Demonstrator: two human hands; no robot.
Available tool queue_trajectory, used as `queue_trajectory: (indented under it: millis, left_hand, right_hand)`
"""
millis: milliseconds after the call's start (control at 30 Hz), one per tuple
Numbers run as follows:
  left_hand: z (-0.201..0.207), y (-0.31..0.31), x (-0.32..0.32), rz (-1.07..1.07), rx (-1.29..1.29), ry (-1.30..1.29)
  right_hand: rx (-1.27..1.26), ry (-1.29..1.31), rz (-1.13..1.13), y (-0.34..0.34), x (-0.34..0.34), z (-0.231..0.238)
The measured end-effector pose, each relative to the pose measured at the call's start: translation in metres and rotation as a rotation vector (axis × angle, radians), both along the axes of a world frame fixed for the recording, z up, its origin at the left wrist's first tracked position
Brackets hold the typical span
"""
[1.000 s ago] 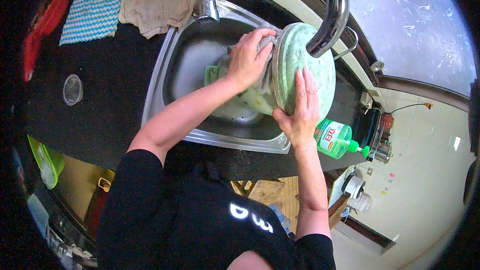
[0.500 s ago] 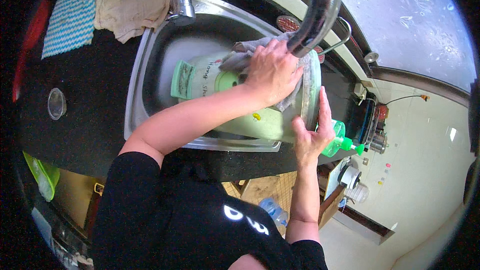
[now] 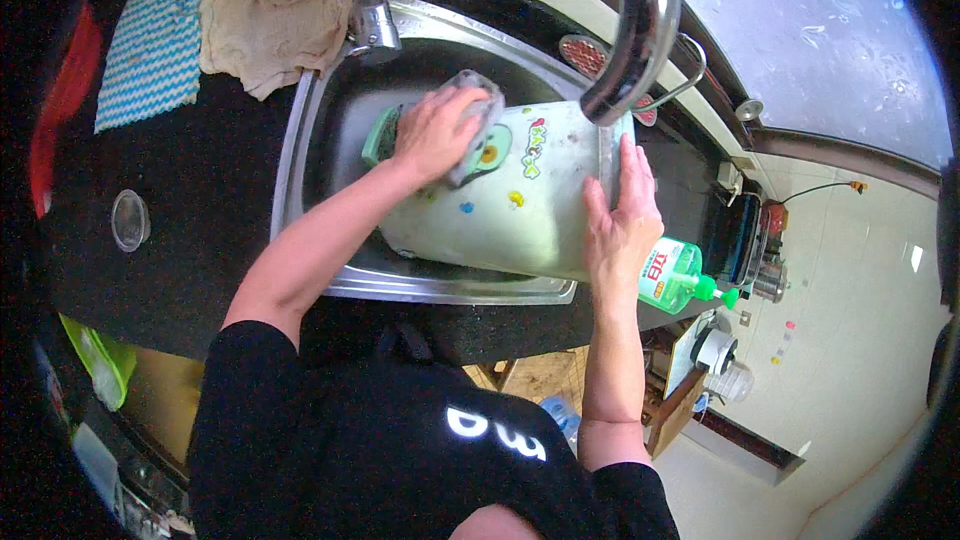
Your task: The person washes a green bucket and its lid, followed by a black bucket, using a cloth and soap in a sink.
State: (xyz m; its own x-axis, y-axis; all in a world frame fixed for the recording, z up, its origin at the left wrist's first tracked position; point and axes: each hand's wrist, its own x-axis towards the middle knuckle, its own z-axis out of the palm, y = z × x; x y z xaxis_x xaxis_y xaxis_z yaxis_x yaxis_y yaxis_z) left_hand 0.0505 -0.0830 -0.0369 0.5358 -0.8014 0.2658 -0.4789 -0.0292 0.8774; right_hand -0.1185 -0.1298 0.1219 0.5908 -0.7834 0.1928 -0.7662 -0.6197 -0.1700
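Note:
A pale green plastic bin (image 3: 545, 225) with cartoon pictures lies on its side in the metal sink (image 3: 290, 175). My left hand (image 3: 432, 137) is closed over a wet grey cloth (image 3: 489, 110) and presses it against the bin near its left end, partly covering a round cartoon picture. At the bin's right end, my right hand (image 3: 622, 220) grips the rim, thumb apart from the fingers. Part of the bin's left end is hidden behind my left hand and forearm.
A curved chrome faucet (image 3: 645, 30) hangs over the bin's right end. Beside my right wrist stands a green pump bottle (image 3: 672, 275). A beige cloth (image 3: 270, 30), a blue-and-white striped cloth (image 3: 155, 55) and a small clear cup (image 3: 130, 220) lie on the black counter left of the sink.
My left hand has slid the grey cloth leftward along the bin, from near its right rim to near its left end. My right hand stays on the rim.

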Motion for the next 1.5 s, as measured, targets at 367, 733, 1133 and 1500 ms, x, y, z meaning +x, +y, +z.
queue_trajectory:
  millis: [367, 733, 1133, 1500]
  left_hand:
    - [0.066, 0.018, -0.051, -0.144, -0.363, -0.105]
    - [0.076, -0.022, -0.05, -0.146, -0.359, 0.134]
    - [0.081, -0.026, -0.039, -0.362, -0.281, 0.301]
    - [0.073, 0.002, -0.057, -0.236, -0.378, 0.039]
  right_hand:
    - [-0.037, -0.011, -0.007, -0.012, -0.003, -0.009]
    - [-0.031, -0.005, 0.013, -0.013, -0.002, -0.007]
    - [-0.051, -0.051, -0.024, -0.014, -0.006, -0.012]
    - [0.059, -0.058, -0.09, -0.01, -0.003, -0.003]
